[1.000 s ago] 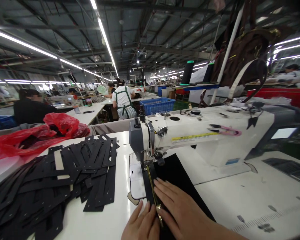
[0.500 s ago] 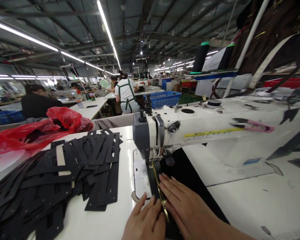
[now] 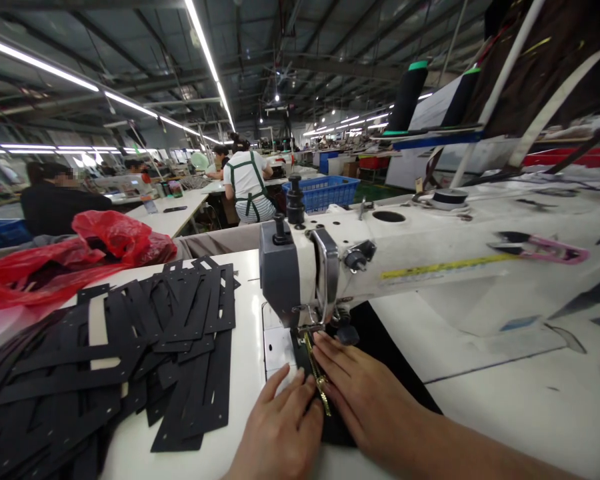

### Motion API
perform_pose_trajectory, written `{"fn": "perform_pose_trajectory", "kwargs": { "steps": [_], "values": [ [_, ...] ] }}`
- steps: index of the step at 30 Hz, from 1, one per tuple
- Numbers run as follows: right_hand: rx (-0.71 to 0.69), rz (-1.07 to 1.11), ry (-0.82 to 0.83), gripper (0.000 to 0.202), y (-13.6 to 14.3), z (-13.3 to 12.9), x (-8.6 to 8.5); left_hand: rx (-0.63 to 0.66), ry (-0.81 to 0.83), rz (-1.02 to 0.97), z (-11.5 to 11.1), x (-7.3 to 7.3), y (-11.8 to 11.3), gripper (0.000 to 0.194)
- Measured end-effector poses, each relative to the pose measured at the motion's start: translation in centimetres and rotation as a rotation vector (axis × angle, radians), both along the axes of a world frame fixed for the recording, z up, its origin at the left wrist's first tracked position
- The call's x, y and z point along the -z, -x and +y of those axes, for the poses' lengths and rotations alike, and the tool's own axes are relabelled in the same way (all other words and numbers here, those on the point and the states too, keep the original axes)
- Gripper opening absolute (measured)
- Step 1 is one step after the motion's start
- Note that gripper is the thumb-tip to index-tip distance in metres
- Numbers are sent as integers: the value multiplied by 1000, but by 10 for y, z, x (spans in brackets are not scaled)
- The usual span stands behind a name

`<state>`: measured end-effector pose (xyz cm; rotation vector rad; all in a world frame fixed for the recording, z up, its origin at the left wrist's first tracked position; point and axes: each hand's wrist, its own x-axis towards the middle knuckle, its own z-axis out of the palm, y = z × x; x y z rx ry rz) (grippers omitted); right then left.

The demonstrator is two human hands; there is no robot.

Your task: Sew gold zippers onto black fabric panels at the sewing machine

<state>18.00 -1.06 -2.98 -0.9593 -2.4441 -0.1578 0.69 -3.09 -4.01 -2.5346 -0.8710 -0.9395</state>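
Observation:
A gold-toothed zipper (image 3: 314, 363) runs over black fabric (image 3: 385, 343) toward the needle area of a white sewing machine (image 3: 300, 267). My right hand (image 3: 367, 387) lies flat on the fabric along the zipper's right side, fingers stretched forward close to the presser foot. To the left of the zipper, my left hand (image 3: 283, 420) rests with its fingertips on the black piece, fingers apart. Between the two hands sits the gold zipper slider (image 3: 322, 382). The right hand covers part of the fabric, and the needle itself is hard to make out.
A heap of black cut pieces (image 3: 190, 333) covers the table's left side, with a red plastic bag (image 3: 120, 240) behind it. Pink-handled thread snips (image 3: 540, 247) lie on the machine arm. Thread cones (image 3: 407, 100) stand behind. A person in a green apron (image 3: 247, 180) sits further back.
Both hands have moved forward with the fabric and zipper, bringing the right fingertips nearer the presser foot. The slider is closer to the needle area. The camera view has shifted slightly.

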Motion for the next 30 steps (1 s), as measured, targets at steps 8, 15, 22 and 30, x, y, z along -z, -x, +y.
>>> {"fn": "perform_pose_trajectory", "kwargs": {
  "steps": [8, 15, 22, 30],
  "values": [
    [-25, 67, 30, 40, 3, 16, 2, 4, -14, -23, 20, 0, 1, 38],
    [-42, 136, 145, 30, 5, 30, 5, -14, -30, -72, 37, 4, 0, 37],
    [-49, 204, 184, 25, 5, 36, 7, -12, -36, -36, 42, 4, 3, 36],
    [-48, 408, 452, 21, 4, 43, 11, -60, 18, -57, 43, 12, 4, 38]
  ]
}}
